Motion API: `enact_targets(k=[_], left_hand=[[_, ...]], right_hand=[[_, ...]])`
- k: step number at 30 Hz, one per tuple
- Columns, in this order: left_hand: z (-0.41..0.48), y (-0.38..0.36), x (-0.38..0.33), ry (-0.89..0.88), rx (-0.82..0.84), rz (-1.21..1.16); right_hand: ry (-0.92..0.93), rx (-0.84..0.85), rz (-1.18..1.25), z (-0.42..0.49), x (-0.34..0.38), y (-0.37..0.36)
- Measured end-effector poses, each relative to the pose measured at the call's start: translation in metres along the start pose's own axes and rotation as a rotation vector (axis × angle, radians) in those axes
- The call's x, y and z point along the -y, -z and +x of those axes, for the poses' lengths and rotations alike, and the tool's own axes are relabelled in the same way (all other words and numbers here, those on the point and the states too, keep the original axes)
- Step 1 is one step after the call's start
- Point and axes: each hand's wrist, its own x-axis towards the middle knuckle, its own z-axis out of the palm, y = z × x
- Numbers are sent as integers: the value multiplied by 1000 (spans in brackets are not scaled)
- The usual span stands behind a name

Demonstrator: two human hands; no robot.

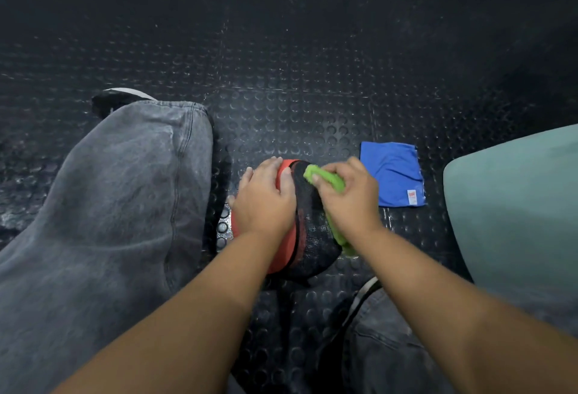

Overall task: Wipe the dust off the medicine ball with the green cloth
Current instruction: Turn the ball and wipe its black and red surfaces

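The medicine ball [308, 237] sits on the floor [281, 80] between the person's legs, right under both hands. The left hand [264, 202] lies flat on its red side, fingers straight, keeping it steady. The right hand [350, 202] squeezes the green cloth [325, 176] against the black side, ready to wipe. The ball is round, with no long way. The cloth runs long down the ball's right side, toward the person.

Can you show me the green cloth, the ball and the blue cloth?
green cloth [333, 181]: head view, on its bunched upper end.
medicine ball [312, 231]: head view, on its black side.
blue cloth [394, 174]: head view, on its middle.
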Motion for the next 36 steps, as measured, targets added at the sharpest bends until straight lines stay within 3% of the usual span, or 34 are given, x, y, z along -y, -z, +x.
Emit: enact_targets(k=[5, 13, 17, 22, 25, 32, 36], left_hand=[[-17, -4, 3, 10, -35, 12], [9, 1, 7, 67, -42, -81], [0, -2, 15, -29, -69, -58], [-34, -14, 23, -160, -156, -4], [-25, -11, 15, -62, -124, -30], [27, 9, 9, 213, -87, -164], [39, 15, 10, 261, -87, -179]], right_hand=[[-189, 165, -178, 48, -17, -12], [110, 35, -115, -47, 15, 3], [20, 4, -108, -18, 18, -5], [-277, 331, -313, 64, -1, -31], [-357, 475, -324, 74, -1, -34], [121, 283, -235, -8, 33, -11], [321, 329, -148, -61, 11, 14]])
